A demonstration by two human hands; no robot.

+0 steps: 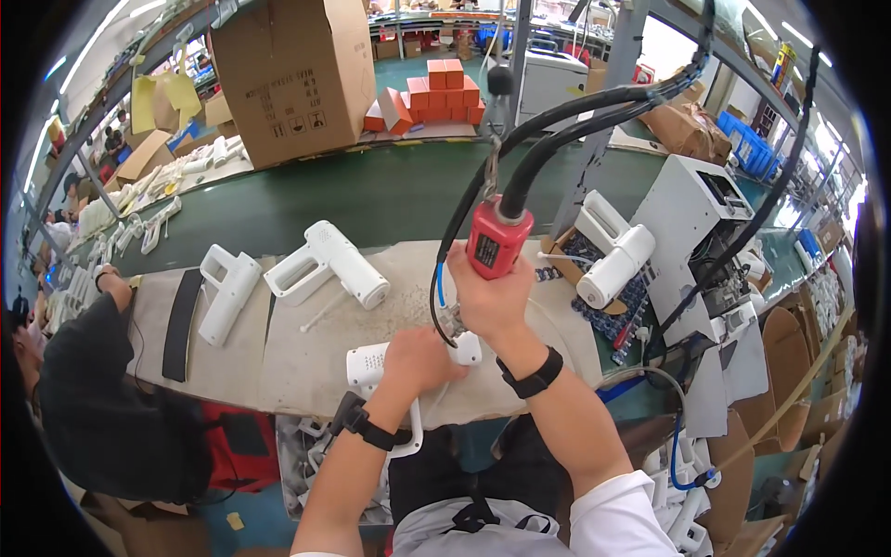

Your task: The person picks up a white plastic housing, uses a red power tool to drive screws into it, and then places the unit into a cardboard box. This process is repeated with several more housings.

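My right hand [492, 295] is wrapped round a red handheld power tool [498, 239], which hangs from a hook and has thick black cables running out of its top. Its lower end is hidden by my fingers. Under it, my left hand [425, 360] grips a white gun-shaped plastic housing [369, 360], pressed against the cloth-covered bench. The housing's barrel shows on both sides of my hand, and its looped handle [408, 434] points toward me. A second white housing [334, 265] lies just beyond my left hand, with a thin white rod [325, 314] beside it.
Another white housing [227, 292] lies left, near a black strip [182, 325] and a co-worker in dark clothing [116, 390]. At right are one more housing [614, 251] and a white machine [691, 241]. A green conveyor [408, 200] crosses behind, bearing a large carton [297, 84] and orange boxes [445, 93].
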